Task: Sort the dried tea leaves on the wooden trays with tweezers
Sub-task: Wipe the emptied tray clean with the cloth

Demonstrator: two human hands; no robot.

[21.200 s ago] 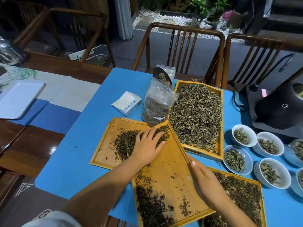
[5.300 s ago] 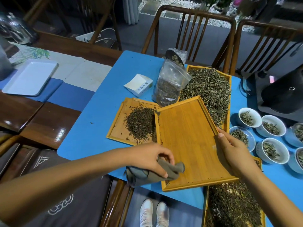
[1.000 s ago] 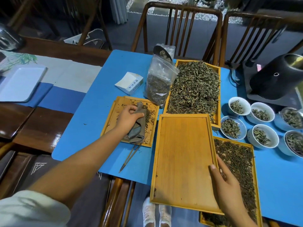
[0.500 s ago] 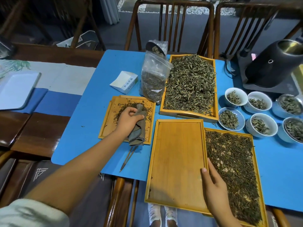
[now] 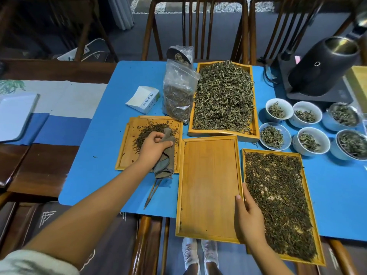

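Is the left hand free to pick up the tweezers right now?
Probably not yet: the left hand grips a grey cloth over the small tray. The tweezers lie uncovered on the blue mat just below it.

Four wooden trays [image 5: 209, 187] lie on the blue mat: one bare, three holding tea leaves [image 5: 224, 96]. Six small bowls [image 5: 279, 110] of leaves stand at the right. There is one plastic bag [image 5: 179, 94], one white box [image 5: 143, 99], one grey cloth [image 5: 165, 161] and one pair of tweezers [image 5: 152, 193].
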